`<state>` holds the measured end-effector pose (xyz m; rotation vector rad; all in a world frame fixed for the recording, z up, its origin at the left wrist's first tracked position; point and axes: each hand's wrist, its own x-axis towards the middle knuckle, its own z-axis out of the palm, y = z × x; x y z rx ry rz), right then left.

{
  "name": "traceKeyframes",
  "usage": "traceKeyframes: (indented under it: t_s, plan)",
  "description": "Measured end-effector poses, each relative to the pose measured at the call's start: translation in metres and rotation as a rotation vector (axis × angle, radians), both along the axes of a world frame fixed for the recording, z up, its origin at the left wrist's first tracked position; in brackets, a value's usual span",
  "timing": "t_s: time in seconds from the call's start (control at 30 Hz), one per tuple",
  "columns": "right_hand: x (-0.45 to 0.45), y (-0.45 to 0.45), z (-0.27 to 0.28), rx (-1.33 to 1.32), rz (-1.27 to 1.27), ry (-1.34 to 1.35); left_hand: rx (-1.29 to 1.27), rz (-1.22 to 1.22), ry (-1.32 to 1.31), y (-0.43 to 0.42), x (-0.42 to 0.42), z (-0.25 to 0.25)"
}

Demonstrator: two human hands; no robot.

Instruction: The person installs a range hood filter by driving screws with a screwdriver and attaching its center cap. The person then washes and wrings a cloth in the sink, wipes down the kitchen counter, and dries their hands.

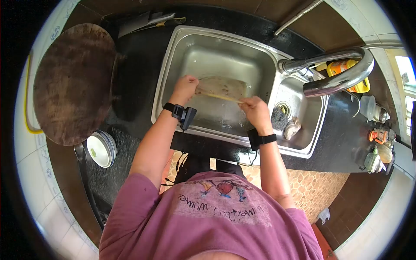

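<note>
Over the large basin of a steel sink point(171, 58), a thin, see-through sheet-like item point(223, 88) with a yellowish near edge is stretched between my two hands. My left hand point(185, 88) pinches its left end, fingers closed. Its right end is gripped by the closed fingers of my right hand point(256, 113). Small brownish specks show on the sheet; what it is made of I cannot tell. Some water lies on the basin floor beneath.
The curved faucet point(340, 71) arches over the small right basin, where a dark scrubber point(278, 118) and a whitish crumpled item point(292, 128) lie. Left are a round wooden board point(73, 84), stacked bowls point(99, 149) and knives point(149, 22). Bottles and jars stand right.
</note>
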<state>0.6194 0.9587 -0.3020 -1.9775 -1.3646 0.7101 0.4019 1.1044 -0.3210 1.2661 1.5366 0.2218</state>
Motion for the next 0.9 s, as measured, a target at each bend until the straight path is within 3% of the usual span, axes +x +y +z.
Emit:
traceKeyframes:
  t_s: [0.07, 0.13, 0.2, 0.23, 0.3, 0.33, 0.4, 0.43, 0.5, 0.57, 0.63, 0.7, 0.77, 0.9]
  plan:
    - [-0.010, -0.002, -0.013, -0.277, 0.217, -0.090, 0.016, -0.124, 0.114, -0.002, -0.022, -0.059]
    - [-0.016, -0.002, -0.026, -0.418, 0.248, -0.081, 0.032, -0.250, 0.224, -0.005, -0.028, -0.071]
    - [-0.017, 0.001, -0.051, -0.572, 0.349, -0.082, -0.345, -0.116, 0.214, -0.007, -0.029, -0.076]
    - [-0.016, 0.002, -0.062, -0.545, 0.276, -0.013, -0.347, -0.117, 0.216, -0.006, -0.031, -0.080]
    - [-0.010, 0.010, -0.089, -0.482, 0.147, 0.079, -0.468, 0.404, -0.398, -0.003, -0.036, -0.088]
    - [-0.007, 0.012, -0.096, -0.416, 0.019, 0.168, -0.471, 0.404, -0.395, -0.001, -0.034, -0.084]
    - [-0.005, 0.014, -0.095, -0.365, 0.028, 0.194, -0.434, 0.430, -0.093, 0.006, -0.029, -0.075]
    - [-0.009, 0.019, -0.080, -0.523, -0.059, 0.334, -0.432, 0.434, -0.092, 0.006, -0.025, -0.069]
    - [-0.017, 0.024, -0.058, -0.677, -0.149, 0.474, -0.201, 0.244, 0.249, 0.005, -0.015, -0.062]
    - [-0.027, 0.023, -0.053, -0.763, -0.270, 1.068, -0.117, 0.115, 0.286, 0.002, -0.011, -0.085]
    - [-0.043, 0.024, -0.068, -0.775, -0.386, 1.221, -0.044, -0.020, 0.318, -0.004, -0.004, -0.107]
    - [-0.053, 0.025, -0.079, -0.773, -0.502, 1.370, -0.190, -0.239, -0.005, -0.006, 0.007, -0.118]
    - [-0.058, 0.026, -0.082, -0.657, -0.624, 1.614, -0.305, -0.314, -0.142, -0.015, 0.032, -0.068]
    - [-0.056, 0.027, -0.103, -0.422, -0.675, 1.720, -0.141, -0.444, -0.311, -0.034, 0.059, -0.030]
